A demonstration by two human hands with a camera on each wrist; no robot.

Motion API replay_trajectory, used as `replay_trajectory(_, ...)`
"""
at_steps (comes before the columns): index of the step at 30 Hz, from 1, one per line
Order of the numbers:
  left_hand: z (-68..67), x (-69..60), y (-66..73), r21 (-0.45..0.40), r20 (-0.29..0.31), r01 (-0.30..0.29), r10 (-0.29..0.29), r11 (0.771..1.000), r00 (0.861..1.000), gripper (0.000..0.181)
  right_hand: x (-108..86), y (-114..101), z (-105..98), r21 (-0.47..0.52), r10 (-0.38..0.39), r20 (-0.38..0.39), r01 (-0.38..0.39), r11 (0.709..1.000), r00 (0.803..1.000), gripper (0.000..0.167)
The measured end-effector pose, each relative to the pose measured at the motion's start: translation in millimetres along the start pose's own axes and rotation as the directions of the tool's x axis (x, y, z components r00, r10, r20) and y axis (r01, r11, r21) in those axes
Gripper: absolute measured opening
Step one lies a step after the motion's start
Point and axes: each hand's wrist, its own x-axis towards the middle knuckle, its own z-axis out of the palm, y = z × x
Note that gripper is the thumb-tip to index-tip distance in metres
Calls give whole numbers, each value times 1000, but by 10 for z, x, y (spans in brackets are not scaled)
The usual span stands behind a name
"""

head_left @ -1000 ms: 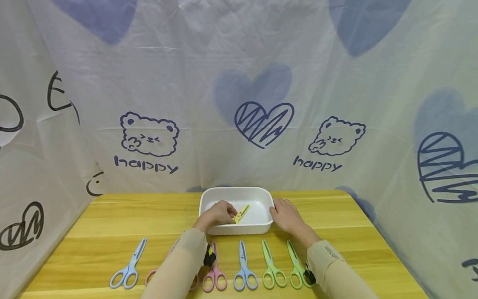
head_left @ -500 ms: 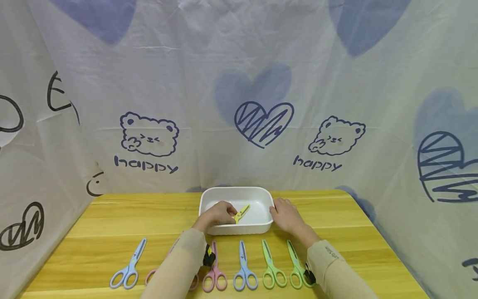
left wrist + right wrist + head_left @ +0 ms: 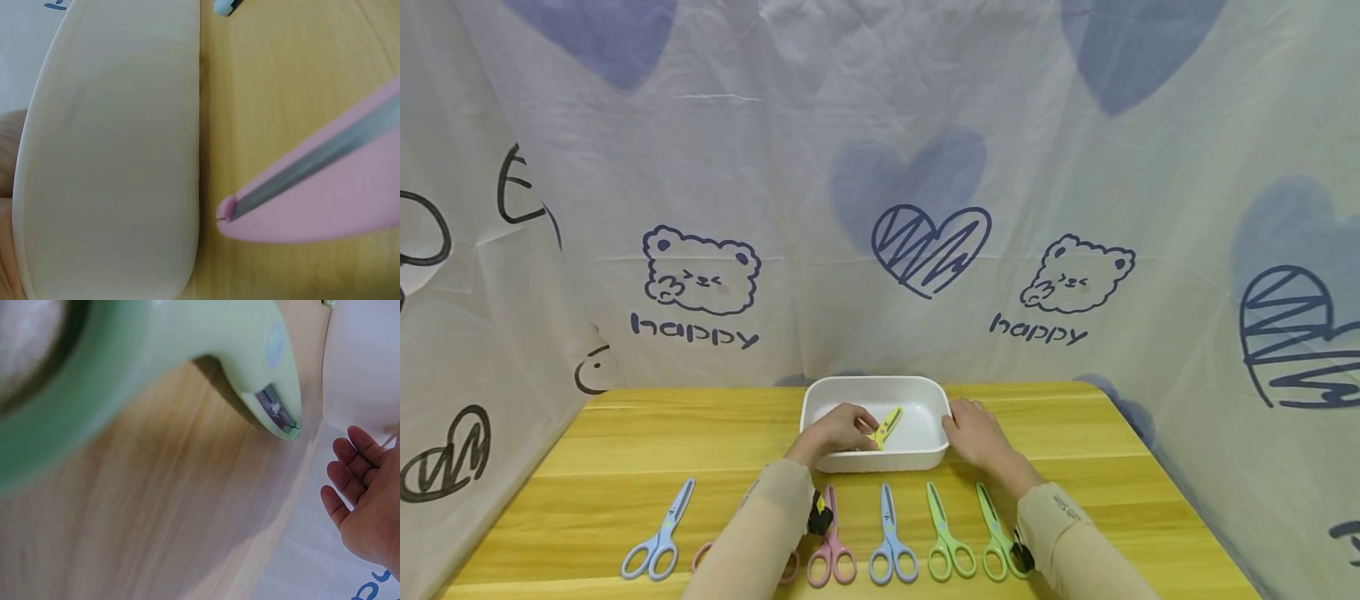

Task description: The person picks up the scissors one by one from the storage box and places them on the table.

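Inside the white plastic tray (image 3: pixel 917 461), my left hand (image 3: pixel 842 429) holds a pair of yellow scissors (image 3: pixel 889 425) at the handle end. The blades point up and to the right; the handles are hidden by my fingers. My right hand (image 3: pixel 976 429) touches the tray's right side near its rim. In the right wrist view, the fingers (image 3: pixel 347 481) are loosely bent and spread beside the tray wall, and the thumb is mostly hidden. From the left wrist, the tray's front wall (image 3: pixel 112 150) covers most of the left hand.
Along the wooden table's (image 3: pixel 625 442) front lie blue scissors (image 3: pixel 658 537), pink scissors (image 3: pixel 831 546), more blue scissors (image 3: pixel 891 537), green scissors (image 3: pixel 947 537) and another green pair (image 3: pixel 995 533). Further pink handles (image 3: pixel 702 554) show around my left sleeve. A printed curtain (image 3: pixel 820 275) stands behind.
The yellow scissors have shifted very slightly, tilting a little more upright in my left hand. My right hand stays at the tray's side, and the tray has not moved.
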Motion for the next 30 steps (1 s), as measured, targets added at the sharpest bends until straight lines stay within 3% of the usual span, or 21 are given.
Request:
replay_trajectory(7, -9, 8, -19, -12, 2, -9, 9, 1000, 1000, 23, -8, -8, -1, 0, -4, -6, 4, 1000, 1000, 35)
replay_trajectory(19, -15, 21, -8, -114, -50, 33, -39, 993, 998, 21, -16, -19, -23, 5, 0, -6, 0, 1000, 1000, 36)
replay_trajectory(30, -48, 32, 2, -260, -113, -19, -11, 966, 994, 24, -7, 1, -12, -15, -28, -13, 28, 999, 1000, 35)
